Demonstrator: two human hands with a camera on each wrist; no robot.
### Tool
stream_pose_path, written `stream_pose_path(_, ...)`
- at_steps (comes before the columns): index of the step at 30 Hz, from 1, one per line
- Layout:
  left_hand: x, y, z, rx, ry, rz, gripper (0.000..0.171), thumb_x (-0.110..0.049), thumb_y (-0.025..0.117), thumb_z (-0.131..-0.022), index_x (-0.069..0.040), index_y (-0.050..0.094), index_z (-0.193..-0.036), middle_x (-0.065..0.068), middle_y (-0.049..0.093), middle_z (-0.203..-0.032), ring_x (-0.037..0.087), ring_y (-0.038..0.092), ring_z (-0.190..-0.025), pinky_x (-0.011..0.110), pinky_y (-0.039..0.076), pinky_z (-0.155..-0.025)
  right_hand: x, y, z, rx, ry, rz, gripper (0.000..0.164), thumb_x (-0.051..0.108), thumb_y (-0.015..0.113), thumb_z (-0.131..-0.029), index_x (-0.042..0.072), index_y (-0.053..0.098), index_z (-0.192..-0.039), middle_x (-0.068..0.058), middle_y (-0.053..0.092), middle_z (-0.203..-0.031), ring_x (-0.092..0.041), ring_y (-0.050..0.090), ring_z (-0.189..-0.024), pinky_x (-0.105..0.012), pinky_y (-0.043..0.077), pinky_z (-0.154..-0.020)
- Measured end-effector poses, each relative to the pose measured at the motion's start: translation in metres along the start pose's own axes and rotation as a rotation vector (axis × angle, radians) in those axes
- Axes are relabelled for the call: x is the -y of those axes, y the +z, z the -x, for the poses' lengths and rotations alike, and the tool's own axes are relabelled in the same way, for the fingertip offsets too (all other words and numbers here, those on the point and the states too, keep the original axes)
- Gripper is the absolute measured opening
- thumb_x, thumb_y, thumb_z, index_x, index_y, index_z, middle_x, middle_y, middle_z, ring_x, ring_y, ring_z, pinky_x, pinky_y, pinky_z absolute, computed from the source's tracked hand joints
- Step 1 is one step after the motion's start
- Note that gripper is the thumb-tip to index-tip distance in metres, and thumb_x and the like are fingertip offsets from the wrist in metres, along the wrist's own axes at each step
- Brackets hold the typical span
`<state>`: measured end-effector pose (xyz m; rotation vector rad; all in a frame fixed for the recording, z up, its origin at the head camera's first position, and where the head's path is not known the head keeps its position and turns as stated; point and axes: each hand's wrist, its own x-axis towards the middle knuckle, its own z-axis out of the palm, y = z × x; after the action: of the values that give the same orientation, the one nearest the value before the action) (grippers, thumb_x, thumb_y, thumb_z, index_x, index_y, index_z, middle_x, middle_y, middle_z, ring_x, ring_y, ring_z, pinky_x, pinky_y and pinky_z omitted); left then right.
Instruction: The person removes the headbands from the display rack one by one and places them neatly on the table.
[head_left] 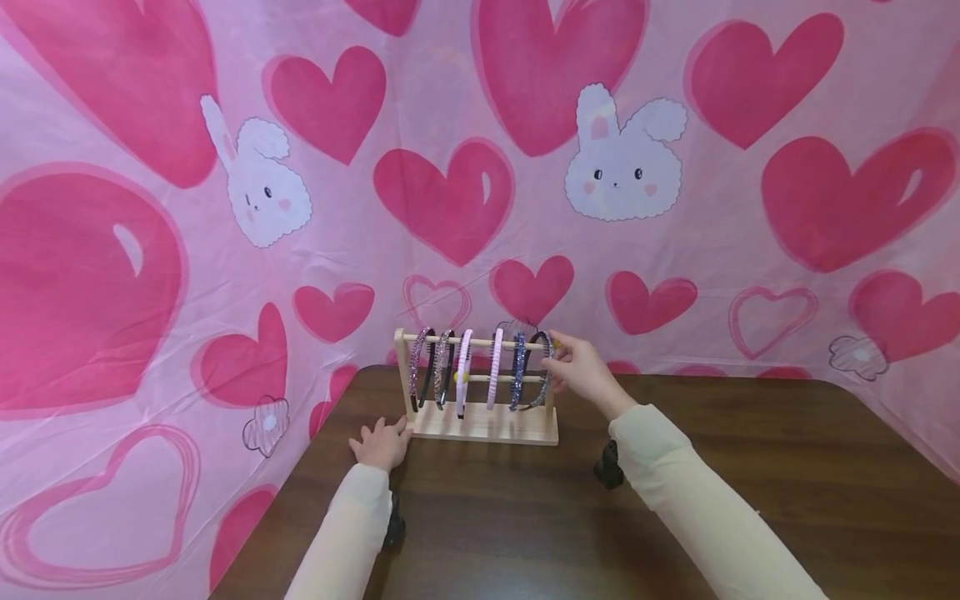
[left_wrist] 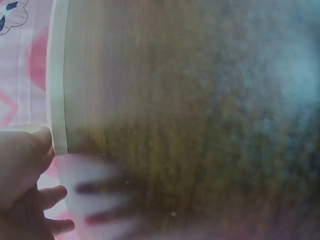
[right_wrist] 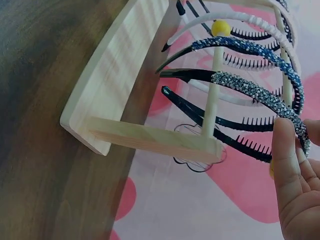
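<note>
A wooden headband rack (head_left: 487, 427) stands on the table with several headbands hung over its top bar. At its right end my right hand (head_left: 583, 368) pinches the top of a silver glitter headband (right_wrist: 250, 91) between thumb and fingers. Beside that one hangs a blue glitter headband (right_wrist: 240, 45). Further left are a pink striped headband (head_left: 495, 375), a plain pink one (head_left: 463, 367) and two glittery ones. My left hand (head_left: 382, 444) lies at the base's left end, fingers spread, with its thumb touching the base's edge (left_wrist: 59, 75).
The dark wooden table (head_left: 495, 517) reaches back to a pink cloth (head_left: 450, 108) printed with hearts and rabbits. Yellow balls (right_wrist: 220, 28) show on the rack's bars. A black wrist device (head_left: 609, 467) sits under the right sleeve.
</note>
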<state>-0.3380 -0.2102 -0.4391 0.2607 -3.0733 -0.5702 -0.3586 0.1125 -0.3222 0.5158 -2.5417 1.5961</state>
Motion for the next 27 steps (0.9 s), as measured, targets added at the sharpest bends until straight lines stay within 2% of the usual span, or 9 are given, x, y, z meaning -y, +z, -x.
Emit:
stream_pose_path(10, -0.001, 0.002, -0.005, -0.047, -0.001, -0.049, 0.043, -0.029, 0.048, -0.095, -0.012, 0.048, -0.134, 0.027, 0.038, -0.135, 0.051, 0.029, -0.119, 0.067, 0.014, -0.093, 0.011, -0.014, 0.001, -0.001, -0.016, 0.059, 0.061, 0.006, 0.060, -0.088, 0.001, 0.031, -0.142, -0.018, 0.055, -0.089, -0.026, 0.062, -0.059, -0.033, 0.053, -0.055)
stream_pose_path(17, -0.002, 0.003, -0.005, -0.031, -0.008, -0.063, 0.044, -0.029, 0.049, -0.095, -0.012, 0.047, -0.135, 0.026, 0.038, -0.135, 0.050, 0.029, -0.119, 0.067, 0.014, -0.093, 0.018, -0.022, 0.003, -0.019, -0.048, 0.048, 0.061, 0.004, 0.060, -0.088, -0.001, 0.032, -0.141, -0.019, 0.054, -0.088, -0.031, 0.062, -0.060, -0.037, 0.053, -0.055)
stream_pose_path(21, -0.002, 0.002, -0.004, -0.037, -0.002, -0.058, 0.044, -0.028, 0.050, -0.095, -0.011, 0.048, -0.134, 0.027, 0.039, -0.134, 0.051, 0.030, -0.118, 0.066, 0.015, -0.092, 0.023, -0.028, 0.004, -0.032, -0.074, 0.034, 0.059, 0.002, 0.059, -0.087, -0.004, 0.032, -0.140, -0.020, 0.054, -0.089, -0.027, 0.061, -0.056, -0.036, 0.053, -0.053)
stream_pose_path(27, -0.003, 0.003, -0.004, -0.041, -0.008, -0.058, 0.044, -0.028, 0.050, -0.094, -0.011, 0.047, -0.135, 0.026, 0.040, -0.134, 0.049, 0.031, -0.117, 0.065, 0.017, -0.092, 0.028, -0.039, 0.006, -0.088, -0.095, 0.105, 0.059, 0.005, 0.061, -0.087, -0.002, 0.035, -0.139, -0.021, 0.056, -0.091, -0.026, 0.063, -0.054, -0.035, 0.052, -0.050)
